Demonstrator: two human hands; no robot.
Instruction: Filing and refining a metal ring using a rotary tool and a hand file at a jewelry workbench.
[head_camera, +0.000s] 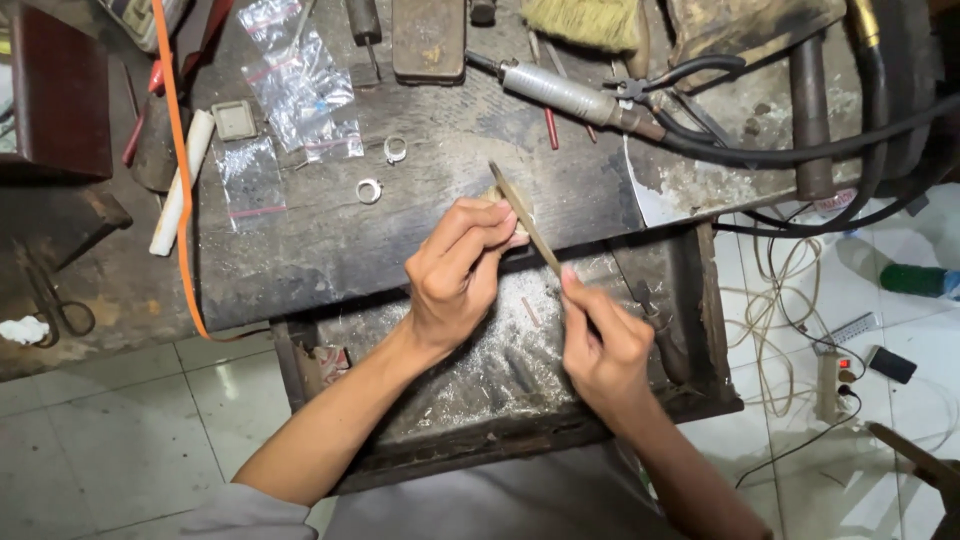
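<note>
We see a slim file (525, 218) held slantwise over the near edge of the table (300, 250), its long axis running from up-left, far from the person, down-right toward them. Its far tip (493, 166) points at the table's middle; its near end vanishes into the right hand (605, 345), which is closed around it, forefinger laid along the blade.

The left hand (455, 270) sits just left of the file, fingers curled tight and pinched on a small pale piece (497, 194) at the fingertips. We cannot tell what the piece is; most of it is hidden. The file crosses right at that pinch, touching or nearly so. So the left hand is nearer the working spot, while the right holds back at the file's near end.

Below both hands an open drawer (500, 380) juts from the table's near edge, dusted with pale filings.

Farther out, toward the table's far left: two small rings (383, 170) and clear plastic bags (295, 90). Along the far edge lie pliers (680, 80), a brush (580, 20) and a hose-fed handpiece (575, 97).
</note>
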